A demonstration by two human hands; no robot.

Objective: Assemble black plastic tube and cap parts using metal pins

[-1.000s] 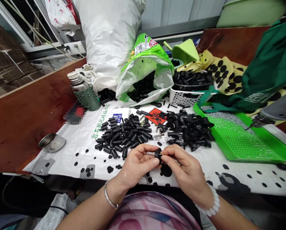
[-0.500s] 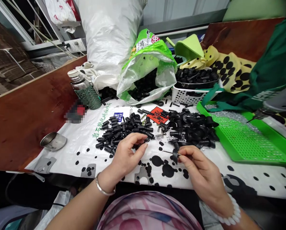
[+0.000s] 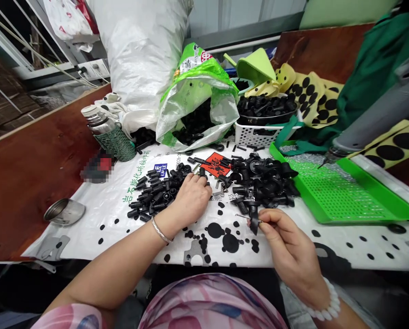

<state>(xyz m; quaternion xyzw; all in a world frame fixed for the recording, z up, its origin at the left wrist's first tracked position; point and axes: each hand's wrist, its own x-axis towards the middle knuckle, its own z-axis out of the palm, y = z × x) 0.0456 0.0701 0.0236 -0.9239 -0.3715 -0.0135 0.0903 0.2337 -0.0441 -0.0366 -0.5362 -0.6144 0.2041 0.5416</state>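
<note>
The right hand (image 3: 290,242) pinches a black part (image 3: 254,218); the left hand (image 3: 192,198), apart, is at the black pieces (image 3: 156,192), its grasp unclear. A blue label (image 3: 160,170) seemingly reads "KAILE".

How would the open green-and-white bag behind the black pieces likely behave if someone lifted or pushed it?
The bag would probably fold and sag, since its plastic looks thin and creased. It may feel heavier than that film suggests, given the black parts inside. Tipping it forward could well spill some, as it gapes open toward the front.
</note>
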